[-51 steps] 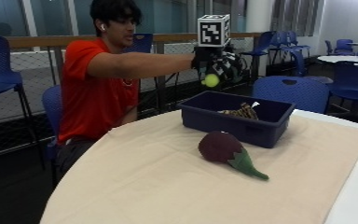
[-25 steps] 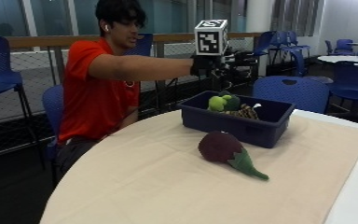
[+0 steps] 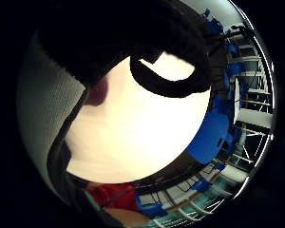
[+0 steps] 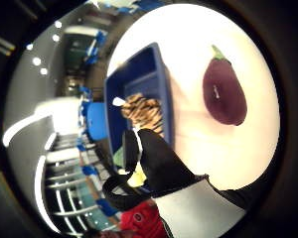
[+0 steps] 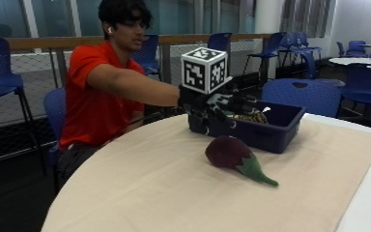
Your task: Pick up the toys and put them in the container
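— Right, where is the gloved right hand (image 5: 212,112)?

— Low over the tabletop (image 5: 173,193), just in front of the near end of the blue container (image 5: 277,126), on the person's side of it. The arm reaches out from the person in the red shirt (image 5: 95,96), seated at the tabletop's edge.

— Grip?

— Holding nothing. Fingers look spread and relaxed in the outside view; the thumb-side palm view shows only a black strap and a white patch of the glove, with no toy against the palm.

— Toys?

— Plush eggplant (image 5: 232,153) lies on the tabletop's beige cloth, just in front of the container and apart from the hand. Dark purple body, green stem end pointing away from the person. In the thumb-side palm view it (image 4: 224,92) sits beside the container's long wall (image 4: 165,94), not touching it.

— And inside the container?

— A striped brown-and-tan toy (image 4: 143,113) lies on the floor of it. Something green and yellow (image 4: 130,167) shows at the end nearest the hand, partly hidden by the strap; cannot tell what it is.

— Little-finger side?

— Mostly bare cloth (image 3: 133,133), with a dark purple edge of the eggplant (image 3: 99,92) beside the glove.
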